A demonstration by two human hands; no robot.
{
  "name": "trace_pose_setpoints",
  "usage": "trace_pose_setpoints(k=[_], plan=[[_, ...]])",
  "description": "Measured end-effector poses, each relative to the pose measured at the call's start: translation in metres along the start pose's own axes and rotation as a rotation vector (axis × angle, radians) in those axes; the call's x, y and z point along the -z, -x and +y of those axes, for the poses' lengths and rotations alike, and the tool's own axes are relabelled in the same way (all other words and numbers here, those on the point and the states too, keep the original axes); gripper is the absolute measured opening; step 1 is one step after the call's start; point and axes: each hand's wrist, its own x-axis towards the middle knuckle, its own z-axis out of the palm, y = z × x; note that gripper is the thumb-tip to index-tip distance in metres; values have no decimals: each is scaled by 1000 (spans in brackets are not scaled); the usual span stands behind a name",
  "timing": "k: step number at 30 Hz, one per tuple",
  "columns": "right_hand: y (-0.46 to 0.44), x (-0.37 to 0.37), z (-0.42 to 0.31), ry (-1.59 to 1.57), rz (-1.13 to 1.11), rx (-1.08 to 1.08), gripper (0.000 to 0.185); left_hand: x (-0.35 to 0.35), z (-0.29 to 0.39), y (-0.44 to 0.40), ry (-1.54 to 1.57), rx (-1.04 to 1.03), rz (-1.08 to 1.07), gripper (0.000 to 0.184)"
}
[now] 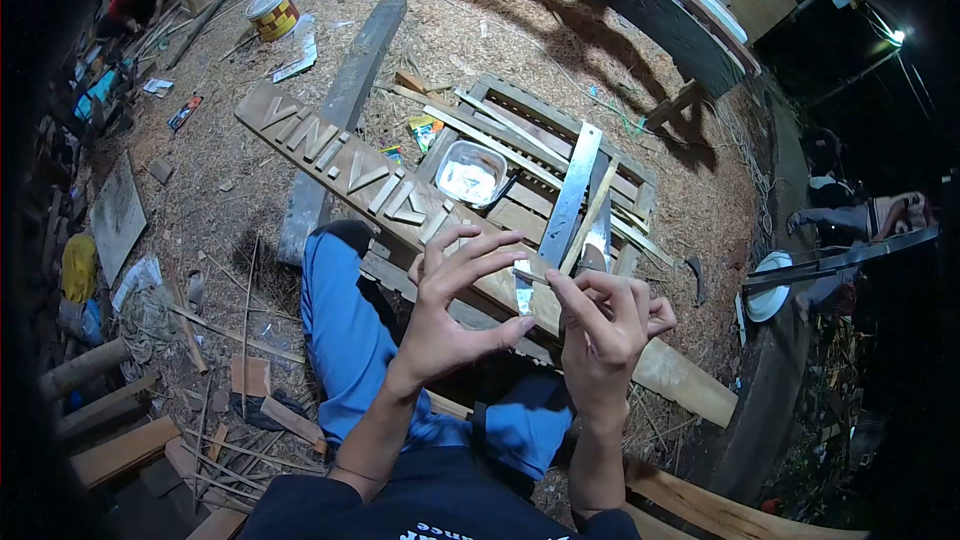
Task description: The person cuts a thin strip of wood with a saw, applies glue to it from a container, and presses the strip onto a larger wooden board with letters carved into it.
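Note:
My left hand (455,305) has its thumb and fingertips closed around a small flat strip (524,292) with a bright, whitish surface. My right hand (608,335) pinches a short thin sliver (534,277) that reaches to the strip's upper end; its exact kind is too small to tell. Below both hands a long wooden board (690,380) lies slanted across my lap. Small wooden strips (375,180) sit on its left part in letter-like shapes. Behind the board is a clear plastic tub (472,175) with white stuff in it.
A slatted wooden pallet (630,180) carries loose sticks, a metal straightedge (574,190) and a colourful packet (425,130). A thick beam (365,60) lies at left. Beyond it stands a paint bucket (272,15). Other people are at far left and right. Wood shavings cover the ground.

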Motion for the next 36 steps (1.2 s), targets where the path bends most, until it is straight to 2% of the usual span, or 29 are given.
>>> trace_pose_setpoints(k=[11,20,30,32,36], plan=[[3,12,-5,122,-58,44,25,5,-1,-1,-76,23,-15,63],[11,10,-2,-3,-36,7,23,7,-3,-1,-60,30,16,61],[6,19,-9,34,-41,20,22,8,-7,0,-50,18,7,64],[2,17,-8,68,-14,28,40,9,-2,0,-73,27,-8,64],[-1,5,-5,68,17,42,40,9,0,0,-63,9,-49,64]])
